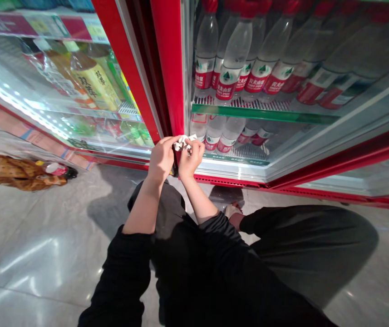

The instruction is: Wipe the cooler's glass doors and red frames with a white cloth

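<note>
Both hands meet low in front of the red fridge frame (169, 59). Between them is a small crumpled white wad (184, 142), paper or tissue; which of the two I cannot tell. My left hand (162, 156) has its fingertips closed on the wad's left side. From the right, my right hand (191, 159) pinches it with bent fingers. Just behind the wad, on the lower shelf, stand water bottles (226, 138) with red and white labels. Part of the wad is hidden by my fingers.
Red-capped water bottles (230, 68) fill the shelf with a green edge (265, 113) on the right. Bottled teas (94, 81) stand in the left fridge. A brown bag (13, 171) and a dark-capped bottle (58, 169) lie on the grey tiled floor (37, 240).
</note>
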Tool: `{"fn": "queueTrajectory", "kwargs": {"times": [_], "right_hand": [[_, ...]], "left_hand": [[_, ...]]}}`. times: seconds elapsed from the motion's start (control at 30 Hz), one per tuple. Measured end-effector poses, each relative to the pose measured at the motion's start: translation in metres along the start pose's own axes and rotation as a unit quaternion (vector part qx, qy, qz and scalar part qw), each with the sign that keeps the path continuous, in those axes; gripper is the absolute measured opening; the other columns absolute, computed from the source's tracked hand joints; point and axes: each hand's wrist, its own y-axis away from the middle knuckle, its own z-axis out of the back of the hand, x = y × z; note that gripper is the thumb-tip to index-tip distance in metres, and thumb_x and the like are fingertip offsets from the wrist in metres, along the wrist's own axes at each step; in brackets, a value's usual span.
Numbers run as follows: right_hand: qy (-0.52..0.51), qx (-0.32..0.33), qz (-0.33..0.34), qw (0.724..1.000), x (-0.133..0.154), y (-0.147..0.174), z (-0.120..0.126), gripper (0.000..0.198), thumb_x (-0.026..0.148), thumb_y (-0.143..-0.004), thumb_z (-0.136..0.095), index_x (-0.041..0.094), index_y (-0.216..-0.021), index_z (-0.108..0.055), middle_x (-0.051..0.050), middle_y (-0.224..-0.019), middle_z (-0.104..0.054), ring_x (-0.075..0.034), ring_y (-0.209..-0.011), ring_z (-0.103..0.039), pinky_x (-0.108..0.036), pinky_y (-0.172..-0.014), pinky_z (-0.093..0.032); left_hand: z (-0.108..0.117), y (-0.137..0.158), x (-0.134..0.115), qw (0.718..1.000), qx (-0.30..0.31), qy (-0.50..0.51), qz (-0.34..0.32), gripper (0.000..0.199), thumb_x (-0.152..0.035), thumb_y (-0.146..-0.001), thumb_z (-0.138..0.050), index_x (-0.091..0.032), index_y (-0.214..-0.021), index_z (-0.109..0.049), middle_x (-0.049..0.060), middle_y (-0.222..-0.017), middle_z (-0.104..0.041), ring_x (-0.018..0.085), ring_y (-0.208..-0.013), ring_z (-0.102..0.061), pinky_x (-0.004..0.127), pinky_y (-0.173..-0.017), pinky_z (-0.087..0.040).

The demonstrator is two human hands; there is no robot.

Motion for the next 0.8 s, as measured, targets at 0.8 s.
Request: {"fn": "queueTrajectory", "kwargs": {"times": [0.8], "right_hand": [[0.015, -0.059, -0.12, 0.991, 0.015, -0.024, 0.036, 0.016, 0.012, -0.096, -0.054, 0.02, -0.107, -0.062, -0.014, -0.119, -0.063, -0.024, -0.123, -0.055, -0.04, -0.112, -0.049]], "left_hand": [[-0.021, -0.003, -0.032, 0.998, 0.034, 0.033, -0.038, 0.063, 0.006, -0.09, -0.043, -0.02, -0.135, -0.078, 0.008, -0.137, -0.078, 0.02, -0.128, -0.074, 0.035, -0.122, -0.054]]}}
